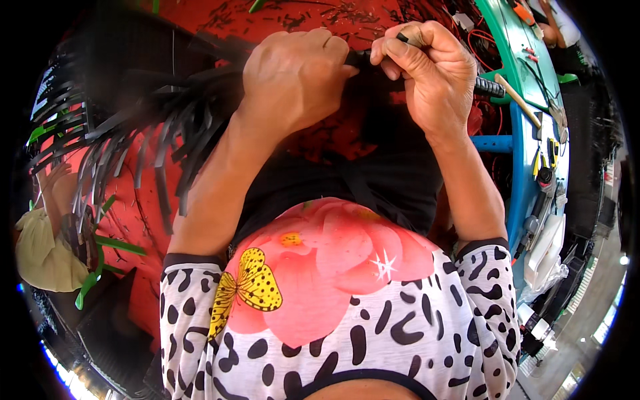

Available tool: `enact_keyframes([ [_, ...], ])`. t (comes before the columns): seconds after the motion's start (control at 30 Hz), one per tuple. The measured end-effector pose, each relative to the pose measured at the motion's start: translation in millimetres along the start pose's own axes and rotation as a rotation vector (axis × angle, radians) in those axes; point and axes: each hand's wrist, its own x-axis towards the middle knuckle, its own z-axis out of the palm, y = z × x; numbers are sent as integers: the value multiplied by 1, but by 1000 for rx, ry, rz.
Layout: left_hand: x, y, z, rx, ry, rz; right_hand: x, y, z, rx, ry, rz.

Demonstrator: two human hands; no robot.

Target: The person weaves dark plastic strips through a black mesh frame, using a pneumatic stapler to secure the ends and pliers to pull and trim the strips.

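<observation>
Head camera view: the left hand [293, 77] and the right hand [437, 77] are facing each other beyond the person's dark-clad lap [347, 177], with only a narrow gap between them. The right hand is pinching a small dark piece [403, 38] between thumb and forefinger, its end showing just above the thumb tip. That piece is sitting on the side of the right hand that is facing the left one; too little of it is showing to read its long axis. The left hand is lying curled, knuckles up, and its fingertips are hiding underneath, so I cannot tell whether they are clamped on anything. Dark material [362, 67] is showing in the gap, but shadow is hiding whether it is joining the pinched piece. Long black strips [162, 163] are fanning out to the left of the left hand, most of them hanging with their long axes running toward the person; the left hand is clearly nearer to them. Just right of the right hand, a ribbed black handle [490, 87] is pointing toward the worktop [512, 50], where a wooden-handled tool [517, 100] is lying.
</observation>
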Motion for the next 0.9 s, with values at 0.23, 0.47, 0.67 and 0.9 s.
enact_keyframes([
  [0.23,-1,-5,3,7,41,-10,34,-23,23,-679,-183,-54],
  [0.47,1,-4,0,45,62,2,65,2,13,-710,-370,54],
  [0.67,1,-8,0,54,14,-46,76,9,17,-664,-451,231],
  [0.9,2,-8,-1,46,21,10,71,13,16,-720,-354,244],
])
